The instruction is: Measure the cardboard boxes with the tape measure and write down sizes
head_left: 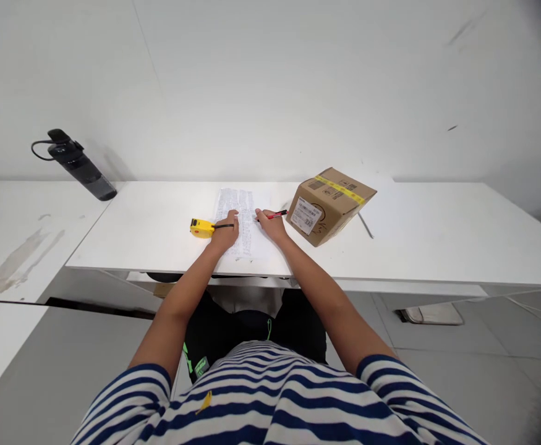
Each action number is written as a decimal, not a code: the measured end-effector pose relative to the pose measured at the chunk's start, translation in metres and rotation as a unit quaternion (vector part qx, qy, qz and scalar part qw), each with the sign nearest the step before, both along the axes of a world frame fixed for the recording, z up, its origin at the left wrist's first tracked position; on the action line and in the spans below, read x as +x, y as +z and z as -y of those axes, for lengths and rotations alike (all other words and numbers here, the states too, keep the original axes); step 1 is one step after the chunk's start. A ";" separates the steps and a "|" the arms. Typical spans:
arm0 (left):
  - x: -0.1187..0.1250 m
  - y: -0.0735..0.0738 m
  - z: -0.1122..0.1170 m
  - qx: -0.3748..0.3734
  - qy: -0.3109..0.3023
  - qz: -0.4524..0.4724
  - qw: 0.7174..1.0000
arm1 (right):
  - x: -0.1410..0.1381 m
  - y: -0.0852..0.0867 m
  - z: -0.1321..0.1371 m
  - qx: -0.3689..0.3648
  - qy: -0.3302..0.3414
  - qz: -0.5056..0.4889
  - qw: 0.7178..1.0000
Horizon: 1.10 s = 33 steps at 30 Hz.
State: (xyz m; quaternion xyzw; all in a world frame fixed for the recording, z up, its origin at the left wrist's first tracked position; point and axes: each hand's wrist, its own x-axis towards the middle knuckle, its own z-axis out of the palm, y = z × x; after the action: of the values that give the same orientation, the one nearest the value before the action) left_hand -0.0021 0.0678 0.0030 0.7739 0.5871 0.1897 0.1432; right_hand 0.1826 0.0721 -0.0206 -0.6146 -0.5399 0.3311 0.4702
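While right grip point(272, 226) pinches red pen point(278, 214); white paper point(247, 238) lies densely handwritten; left grip point(226, 232) atop, closure unclear

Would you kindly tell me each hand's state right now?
Left hand: on the paper; open or closed cannot be told.
Right hand: holding the red pen.

Handwriting point(247, 238) far too small, illegible

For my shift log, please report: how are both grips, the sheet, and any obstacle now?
Right grip holds red pen at written sheet. Left grip on sheet, beside yellow tape measure. Cardboard box close right, seemingly not in the way.
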 end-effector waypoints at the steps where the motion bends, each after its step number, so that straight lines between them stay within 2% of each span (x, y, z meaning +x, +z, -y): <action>1: 0.000 0.000 0.000 0.000 0.000 0.002 1.000 | 0.000 0.000 0.001 0.001 0.006 0.013 1.000; 10: 0.001 0.003 0.002 -0.019 0.021 0.060 0.998 | -0.001 -0.005 -0.004 -0.011 0.023 0.031 0.999; 20: 0.000 0.005 0.003 -0.027 0.022 0.062 0.997 | -0.001 -0.005 -0.002 -0.016 0.023 0.041 0.999; 25: -0.001 0.006 0.003 -0.028 0.021 0.076 0.996 | -0.001 -0.005 -0.001 -0.015 0.001 0.047 0.999; 29: -0.002 0.007 0.003 -0.030 0.021 0.079 0.996 | -0.002 -0.003 0.001 -0.018 0.020 0.042 0.999; 33: -0.003 0.007 0.003 -0.031 0.021 0.083 0.996 | -0.003 -0.001 0.003 -0.017 0.010 0.039 0.999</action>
State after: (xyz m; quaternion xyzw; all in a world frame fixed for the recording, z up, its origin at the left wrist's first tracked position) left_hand -0.0046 0.0649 0.0098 0.7382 0.5946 0.2380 0.2119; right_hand 0.1799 0.0692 -0.0220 -0.6297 -0.5584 0.3207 0.4345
